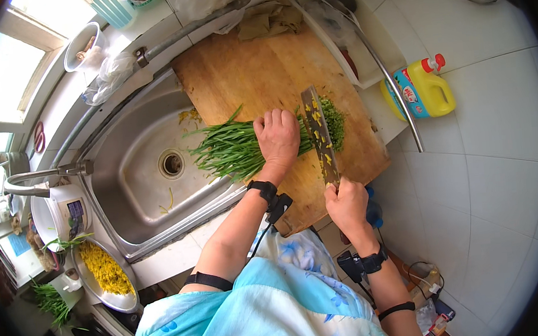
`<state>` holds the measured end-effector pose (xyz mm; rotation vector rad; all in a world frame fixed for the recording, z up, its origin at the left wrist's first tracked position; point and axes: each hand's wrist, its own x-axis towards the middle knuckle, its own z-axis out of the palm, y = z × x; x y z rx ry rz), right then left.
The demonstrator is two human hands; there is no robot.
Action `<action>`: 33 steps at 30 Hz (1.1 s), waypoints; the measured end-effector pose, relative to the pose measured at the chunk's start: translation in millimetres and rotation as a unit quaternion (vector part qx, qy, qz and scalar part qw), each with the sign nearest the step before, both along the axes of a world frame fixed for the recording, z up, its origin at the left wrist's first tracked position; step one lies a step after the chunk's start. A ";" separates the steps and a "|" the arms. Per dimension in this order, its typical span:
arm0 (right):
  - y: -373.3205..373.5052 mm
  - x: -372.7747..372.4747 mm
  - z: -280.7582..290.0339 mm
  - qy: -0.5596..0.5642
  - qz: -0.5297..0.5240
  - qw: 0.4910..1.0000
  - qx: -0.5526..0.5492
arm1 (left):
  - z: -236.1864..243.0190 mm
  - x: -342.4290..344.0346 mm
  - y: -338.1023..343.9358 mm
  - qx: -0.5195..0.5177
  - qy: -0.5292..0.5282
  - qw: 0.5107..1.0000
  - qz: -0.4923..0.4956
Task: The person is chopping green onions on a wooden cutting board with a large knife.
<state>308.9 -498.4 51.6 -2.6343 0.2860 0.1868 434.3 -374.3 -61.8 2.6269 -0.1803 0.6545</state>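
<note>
My left hand presses down with curled fingers on a bunch of green garlic chives, whose long ends stick out to the left past the board's edge over the sink. In my right hand is the handle of a cleaver. Its blade stands across the bunch, just right of my left fingers, with yellow bits stuck to its side. Beyond the blade lies a heap of finely chopped chives. All this rests on a wooden cutting board.
A steel sink with a tap is on the left. At lower left, a bowl holds yellow crumbs like scrambled egg, near more chives. A yellow pump bottle and a metal bar are on the right.
</note>
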 end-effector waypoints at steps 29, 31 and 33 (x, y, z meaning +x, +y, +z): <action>16.2 42.1 -38.0 0.024 -0.016 0.998 -0.059 | 6.8 2.3 -1.1 -0.018 -0.003 1.000 -0.017; 11.6 37.1 -37.7 -0.009 -0.032 0.999 -0.041 | 3.4 0.4 -0.2 -0.018 -0.005 1.000 -0.014; 7.0 29.7 -24.7 -0.056 -0.010 0.998 -0.018 | 1.8 5.6 -0.8 -0.018 -0.008 1.000 -0.006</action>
